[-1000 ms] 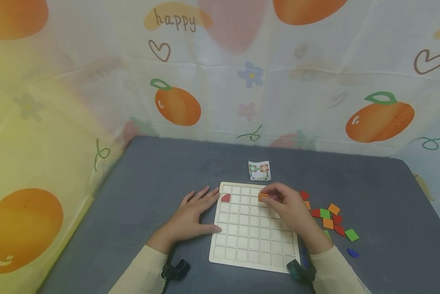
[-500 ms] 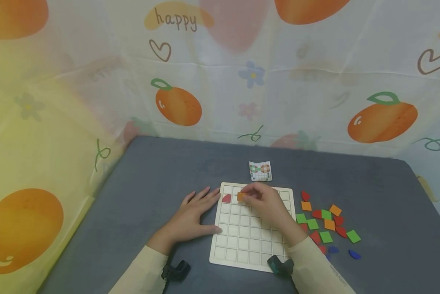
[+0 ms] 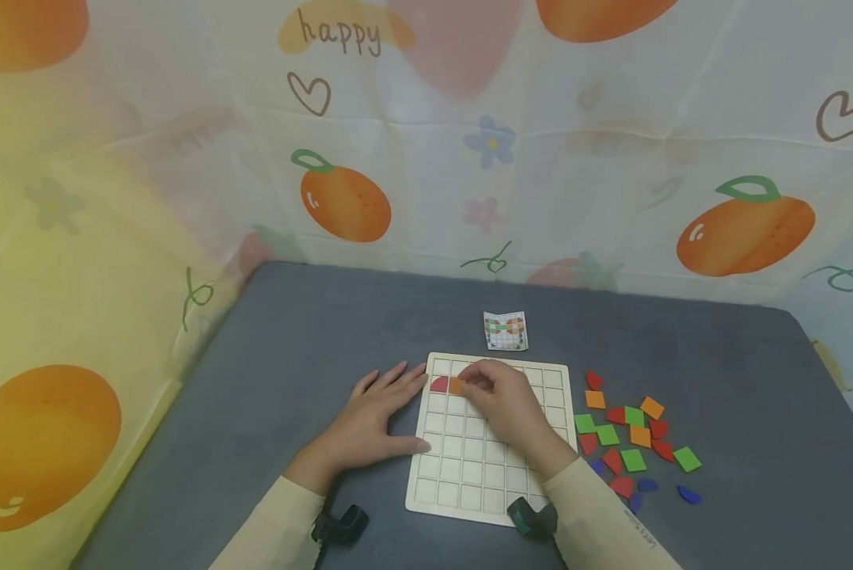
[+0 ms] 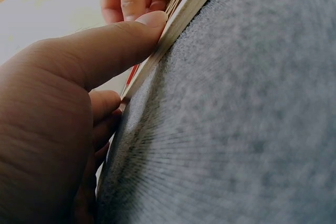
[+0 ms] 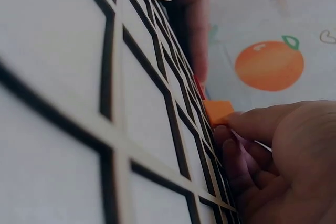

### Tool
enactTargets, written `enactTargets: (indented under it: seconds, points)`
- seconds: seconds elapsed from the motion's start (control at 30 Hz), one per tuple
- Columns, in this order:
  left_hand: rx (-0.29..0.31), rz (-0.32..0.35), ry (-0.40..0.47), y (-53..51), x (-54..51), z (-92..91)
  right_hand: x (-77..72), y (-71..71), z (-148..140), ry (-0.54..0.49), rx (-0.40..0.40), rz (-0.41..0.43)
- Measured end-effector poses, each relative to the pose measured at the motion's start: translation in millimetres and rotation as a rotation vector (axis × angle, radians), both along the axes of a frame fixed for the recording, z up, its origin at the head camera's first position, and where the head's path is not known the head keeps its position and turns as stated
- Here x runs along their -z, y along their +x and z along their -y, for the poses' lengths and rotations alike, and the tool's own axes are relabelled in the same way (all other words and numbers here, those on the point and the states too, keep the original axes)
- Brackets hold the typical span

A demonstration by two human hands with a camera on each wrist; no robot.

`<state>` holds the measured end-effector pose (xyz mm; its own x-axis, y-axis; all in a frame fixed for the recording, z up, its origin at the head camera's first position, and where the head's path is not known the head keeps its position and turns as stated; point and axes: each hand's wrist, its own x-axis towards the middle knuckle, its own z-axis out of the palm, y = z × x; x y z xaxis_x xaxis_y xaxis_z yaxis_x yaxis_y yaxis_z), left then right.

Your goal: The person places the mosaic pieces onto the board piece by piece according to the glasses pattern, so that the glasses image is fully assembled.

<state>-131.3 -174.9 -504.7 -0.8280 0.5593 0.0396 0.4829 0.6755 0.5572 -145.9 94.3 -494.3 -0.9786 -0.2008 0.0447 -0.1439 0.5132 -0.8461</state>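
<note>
A pale wooden grid board [image 3: 462, 451] lies on the table, with a red quarter-round tile [image 3: 438, 385] in a cell near its upper left. Beside that red tile my right hand [image 3: 508, 400] pinches an orange square tile [image 3: 456, 385] between thumb and fingers, at the neighbouring cell. The right wrist view shows the orange tile [image 5: 218, 112] at the board's surface, still in the fingertips. My left hand [image 3: 373, 419] lies with fingers spread along the board's left edge. In the left wrist view its thumb [image 4: 126, 43] touches the board's rim [image 4: 178, 24].
Several loose tiles lie right of the board, among them green squares [image 3: 633, 460], orange squares [image 3: 639, 435], red pieces [image 3: 622, 486] and blue pieces [image 3: 689, 494]. A small printed pattern card [image 3: 506, 331] lies behind the board on the grey table [image 3: 341, 317].
My right hand has carried the orange tile left across the board and lowered it beside the red tile. The left hand has stayed at the board's edge.
</note>
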Motion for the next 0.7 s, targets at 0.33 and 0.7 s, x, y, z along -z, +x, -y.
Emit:
enactTargets:
  seconds: [0.33,0.7]
  points:
    - [-0.008,0.011,-0.003,-0.1,-1.3,-0.5,3.1,0.5,-1.5,-0.030,0.006,0.020]
    - [-0.014,0.011,-0.011,0.5,-1.9,-1.4,3.0,3.1,-2.4,-0.080,-0.001,0.033]
